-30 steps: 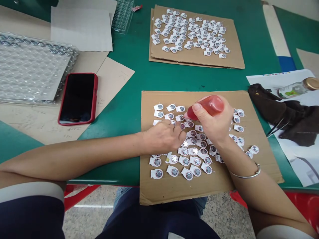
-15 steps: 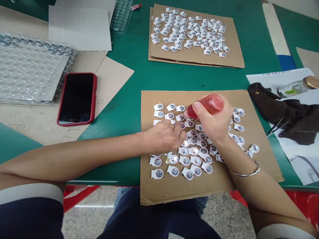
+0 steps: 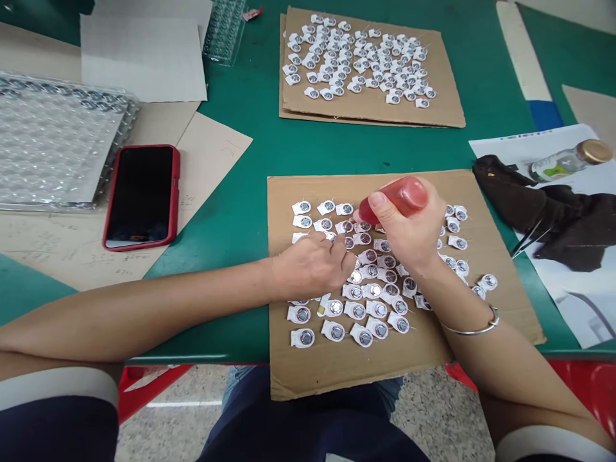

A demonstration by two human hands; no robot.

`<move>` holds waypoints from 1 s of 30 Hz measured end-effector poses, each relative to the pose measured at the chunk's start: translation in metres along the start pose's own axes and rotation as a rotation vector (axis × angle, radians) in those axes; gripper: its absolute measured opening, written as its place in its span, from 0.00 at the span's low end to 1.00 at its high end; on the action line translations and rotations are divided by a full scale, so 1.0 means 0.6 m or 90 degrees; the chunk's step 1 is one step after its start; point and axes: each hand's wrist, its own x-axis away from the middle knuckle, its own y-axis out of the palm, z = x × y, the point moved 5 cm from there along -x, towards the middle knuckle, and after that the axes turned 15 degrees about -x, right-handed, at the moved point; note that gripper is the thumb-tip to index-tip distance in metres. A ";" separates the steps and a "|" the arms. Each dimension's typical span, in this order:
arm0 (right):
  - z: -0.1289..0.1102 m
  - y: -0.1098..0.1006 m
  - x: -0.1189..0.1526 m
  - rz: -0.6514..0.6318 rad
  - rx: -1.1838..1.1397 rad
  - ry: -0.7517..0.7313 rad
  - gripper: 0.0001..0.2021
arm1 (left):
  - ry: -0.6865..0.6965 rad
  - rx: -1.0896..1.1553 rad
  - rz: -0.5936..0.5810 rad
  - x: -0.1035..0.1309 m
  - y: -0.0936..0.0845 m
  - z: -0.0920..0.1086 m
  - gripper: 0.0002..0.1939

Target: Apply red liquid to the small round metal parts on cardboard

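A cardboard sheet [image 3: 308,372] on the table edge carries rows of small white pieces with round silver discs [image 3: 302,338]. My right hand [image 3: 418,228] is wrapped round a red squeeze bottle [image 3: 399,199], tilted with its tip down to the left over the upper rows. Just left of it, my left hand [image 3: 315,266] rests low over the pieces with its fingers curled and fingertips near one disc. Whatever its fingertips may hold is too small to make out.
A second cardboard stack [image 3: 375,119] with similar pieces lies farther back. At the left are a red-cased phone [image 3: 142,196] and bubble wrap [image 3: 52,147]. Dark cloth [image 3: 568,224], tweezers [image 3: 532,237] and a glass jar [image 3: 561,165] are at the right.
The view has shifted slightly. Both hands hold nearly the same pose over the cardboard, and the red bottle remains in my right hand.
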 end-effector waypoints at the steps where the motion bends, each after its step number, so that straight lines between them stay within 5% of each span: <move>1: 0.000 -0.001 0.000 0.001 0.004 -0.001 0.19 | 0.001 0.000 -0.002 0.000 0.000 0.000 0.08; 21: -0.001 -0.008 0.001 -0.003 0.062 -0.029 0.21 | -0.007 0.020 -0.005 -0.001 -0.001 -0.002 0.09; 30: 0.006 -0.015 0.009 0.006 0.030 -0.056 0.19 | -0.092 0.129 -0.015 0.000 0.005 -0.030 0.08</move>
